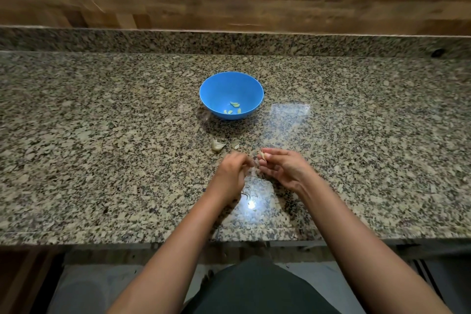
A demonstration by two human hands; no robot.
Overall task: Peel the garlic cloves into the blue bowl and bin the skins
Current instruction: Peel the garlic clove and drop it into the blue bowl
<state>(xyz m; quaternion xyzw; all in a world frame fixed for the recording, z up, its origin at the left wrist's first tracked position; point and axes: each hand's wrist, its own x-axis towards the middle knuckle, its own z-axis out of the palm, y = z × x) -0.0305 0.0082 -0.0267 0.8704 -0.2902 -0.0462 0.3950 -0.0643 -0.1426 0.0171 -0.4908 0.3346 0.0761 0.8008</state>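
Head view: garlic clove [263, 155] in right hand [283, 168]

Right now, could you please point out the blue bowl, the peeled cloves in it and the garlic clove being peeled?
Blue bowl [221, 89]: head view, bare inner wall.
Peeled cloves [234, 104]: head view, uppermost clove in the bowl.
Garlic clove being peeled [263, 155]: head view, its exposed upper end.

Upright blue bowl [219, 89] mid-counter holds a few peeled cloves [233, 107]. Two unpeeled cloves [218, 145] lie frontward of it. Another clove [262, 155] is pinched in right hand [285, 168]. Thin skins [248, 192] lie nearer front edge.
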